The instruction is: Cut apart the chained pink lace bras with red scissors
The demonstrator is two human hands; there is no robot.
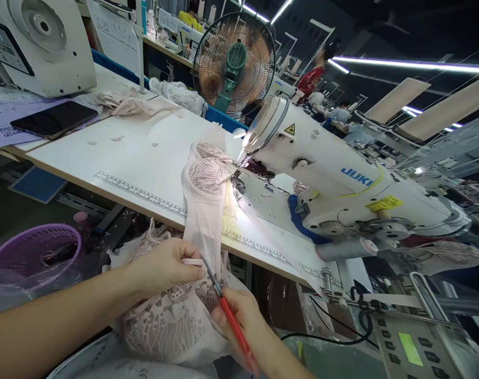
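Lace bra (207,176) lay at the sewing machine (322,158), band (203,229) hanging over the table's (145,152) near edge.
Left hand (174,263) pinched a pale strip (192,261); right hand (239,313) gripped a red-handled tool (235,323) (scissors, probably); clean work likely needed taut fabric, tip off the band.

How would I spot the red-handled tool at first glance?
Start at the JUKI sewing machine and follow the pale garment from the needle end down off the white table. There the right hand holds the red-handled tool, metal tip by the left hand. Its bright red handle sets it apart from the pale lace.
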